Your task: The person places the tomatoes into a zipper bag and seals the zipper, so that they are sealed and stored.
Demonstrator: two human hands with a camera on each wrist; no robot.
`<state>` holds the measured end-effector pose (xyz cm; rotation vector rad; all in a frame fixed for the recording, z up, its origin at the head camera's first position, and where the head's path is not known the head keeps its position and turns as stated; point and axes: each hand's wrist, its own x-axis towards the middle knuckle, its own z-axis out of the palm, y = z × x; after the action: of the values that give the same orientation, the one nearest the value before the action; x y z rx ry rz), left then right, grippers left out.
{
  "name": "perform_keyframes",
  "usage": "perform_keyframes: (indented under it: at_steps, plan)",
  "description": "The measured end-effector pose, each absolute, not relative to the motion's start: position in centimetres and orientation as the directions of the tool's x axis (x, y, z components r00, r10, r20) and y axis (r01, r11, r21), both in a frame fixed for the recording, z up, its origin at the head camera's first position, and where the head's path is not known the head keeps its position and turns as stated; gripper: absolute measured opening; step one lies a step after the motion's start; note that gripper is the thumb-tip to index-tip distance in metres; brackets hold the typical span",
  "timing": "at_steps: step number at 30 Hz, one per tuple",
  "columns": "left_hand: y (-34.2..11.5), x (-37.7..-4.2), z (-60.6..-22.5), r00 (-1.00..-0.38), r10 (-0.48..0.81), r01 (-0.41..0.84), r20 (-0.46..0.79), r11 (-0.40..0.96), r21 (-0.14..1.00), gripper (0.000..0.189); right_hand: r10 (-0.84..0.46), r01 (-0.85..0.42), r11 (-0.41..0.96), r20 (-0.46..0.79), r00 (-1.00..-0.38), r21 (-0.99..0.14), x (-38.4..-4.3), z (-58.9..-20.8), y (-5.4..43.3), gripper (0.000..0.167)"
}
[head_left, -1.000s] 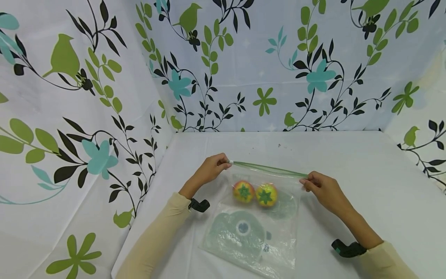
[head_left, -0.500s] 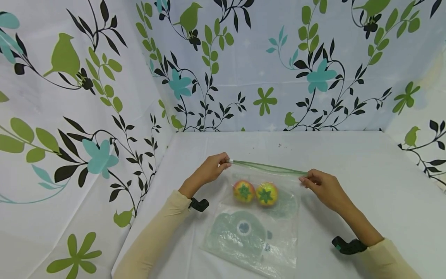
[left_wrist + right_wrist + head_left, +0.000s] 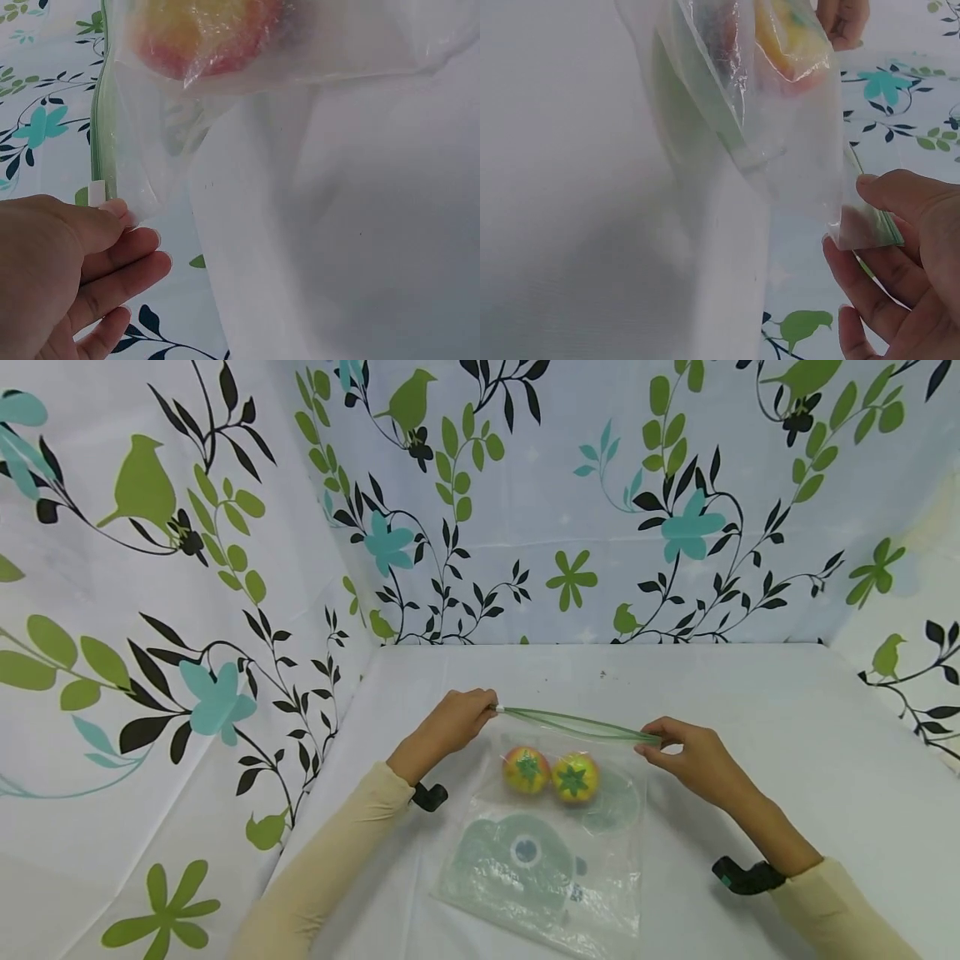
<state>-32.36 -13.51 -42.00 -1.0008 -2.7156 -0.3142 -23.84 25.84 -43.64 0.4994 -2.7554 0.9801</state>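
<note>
A clear zip bag (image 3: pixel 525 910) with a pale green print lies toward the front of the table. Inside its upper part are two round yellow-and-red fruits, the left one (image 3: pixel 526 770) and the right one (image 3: pixel 575 777), each with a green star-shaped top. My left hand (image 3: pixel 457 720) pinches the bag's top left corner, where a white slider (image 3: pixel 97 193) sits on the green zip strip (image 3: pixel 100 112). At the opposite top corner, my right hand (image 3: pixel 693 756) holds the strip's end between thumb and fingers. The strip's two edges bow apart between the hands.
A white cloth covers the table (image 3: pixel 787 710). Behind it and at the left hangs patterned fabric (image 3: pixel 480 568) with birds and leaves. Small dark specks lie near the table's back. A black wrist camera (image 3: pixel 748 876) is strapped to the right forearm.
My right hand has shifted slightly left along the strip, and the gap between the strip's edges has widened. My left hand stays at its corner, covering more of the slider. The fruits stay put.
</note>
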Motion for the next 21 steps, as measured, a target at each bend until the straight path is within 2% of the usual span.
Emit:
perform_keyframes:
  at_steps: [4, 8, 14, 21]
  plan:
    - [-13.4, -32.1, -41.4, -0.718, 0.636, 0.668, 0.284, 0.744, 0.021, 0.008, -0.296, -0.4, 0.742, 0.271, -0.916, -0.538, -24.2, -43.0, 25.0, 0.029]
    - [-13.2, -31.9, -40.9, -0.727, 0.643, 0.652, 0.239, 0.757, -0.053, 0.011, -0.328, -0.431, 0.748, 0.283, -0.901, -0.504, -24.9, -42.7, 23.4, 0.029]
    - [-12.9, -31.5, -40.4, -0.754, 0.628, 0.622, 0.19, 0.777, -0.099, 0.013, -0.381, -0.497, 0.762, 0.333, -0.862, -0.415, -26.8, -42.3, 20.1, 0.026]
    - [-12.7, -31.7, -40.3, -0.759, 0.629, 0.615, 0.17, 0.777, -0.13, 0.015, -0.442, -0.52, 0.768, 0.277, -0.853, -0.374, -28.7, -41.4, 16.4, 0.026]
